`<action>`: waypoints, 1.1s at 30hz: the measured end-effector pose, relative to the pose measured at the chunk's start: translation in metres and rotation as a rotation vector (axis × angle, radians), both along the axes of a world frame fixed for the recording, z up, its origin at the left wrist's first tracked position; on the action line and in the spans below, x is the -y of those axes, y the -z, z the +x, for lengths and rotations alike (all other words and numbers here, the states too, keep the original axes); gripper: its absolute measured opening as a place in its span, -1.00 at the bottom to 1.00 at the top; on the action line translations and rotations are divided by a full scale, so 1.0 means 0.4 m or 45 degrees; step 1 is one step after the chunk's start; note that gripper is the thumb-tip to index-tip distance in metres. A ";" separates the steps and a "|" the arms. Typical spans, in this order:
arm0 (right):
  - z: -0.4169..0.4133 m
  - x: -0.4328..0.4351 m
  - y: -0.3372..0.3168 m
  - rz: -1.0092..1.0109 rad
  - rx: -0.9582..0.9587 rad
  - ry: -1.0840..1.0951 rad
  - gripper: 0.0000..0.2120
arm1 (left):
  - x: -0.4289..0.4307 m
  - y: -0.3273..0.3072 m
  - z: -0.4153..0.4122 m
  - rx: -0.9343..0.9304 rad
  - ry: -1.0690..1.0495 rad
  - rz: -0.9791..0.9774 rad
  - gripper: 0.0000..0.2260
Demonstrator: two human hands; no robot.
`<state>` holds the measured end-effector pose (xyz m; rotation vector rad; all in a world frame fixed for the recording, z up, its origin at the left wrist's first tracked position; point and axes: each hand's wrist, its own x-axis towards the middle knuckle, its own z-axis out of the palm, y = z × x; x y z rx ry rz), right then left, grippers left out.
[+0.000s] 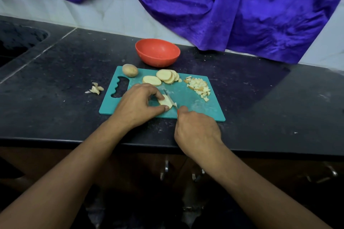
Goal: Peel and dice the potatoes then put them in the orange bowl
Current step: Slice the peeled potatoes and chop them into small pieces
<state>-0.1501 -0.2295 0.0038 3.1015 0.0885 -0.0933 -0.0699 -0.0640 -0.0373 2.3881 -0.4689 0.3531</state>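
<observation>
The left hand (137, 104) pinches a potato slice (164, 102) on the near middle of the cutting board (197, 107). Just to its right, the right hand (197, 130) grips a knife (166, 93), blade running near-to-far across the slice's right end. Diced pieces (199, 86) lie far right, uncut slices (164, 76) farther back, and the orange bowl (157, 52) beyond them.

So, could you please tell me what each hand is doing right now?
Left hand: pinching a potato slice.
Right hand: gripping the knife.
</observation>
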 end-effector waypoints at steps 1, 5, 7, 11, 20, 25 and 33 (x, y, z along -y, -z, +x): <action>-0.004 0.002 0.001 -0.008 0.001 -0.004 -0.76 | 0.000 -0.001 0.000 0.000 -0.003 0.004 -0.74; -0.018 0.019 0.009 0.040 0.005 0.038 -0.79 | 0.000 0.000 -0.001 -0.005 -0.014 0.007 -0.74; -0.014 0.023 0.007 0.106 0.000 0.072 -0.79 | -0.001 0.002 -0.002 -0.005 -0.012 0.010 -0.74; -0.002 0.025 0.008 0.232 -0.023 0.115 -0.78 | -0.001 0.001 -0.004 -0.005 -0.007 0.005 -0.74; 0.004 0.052 0.002 0.360 -0.022 0.106 -0.72 | -0.001 0.001 -0.005 -0.006 -0.015 0.002 -0.72; 0.007 0.042 -0.005 0.275 0.045 0.064 -0.71 | -0.001 -0.001 -0.005 -0.002 -0.014 0.013 -0.73; 0.013 0.014 -0.014 0.218 0.051 0.025 -0.72 | -0.002 0.004 -0.003 -0.002 -0.014 -0.001 -0.72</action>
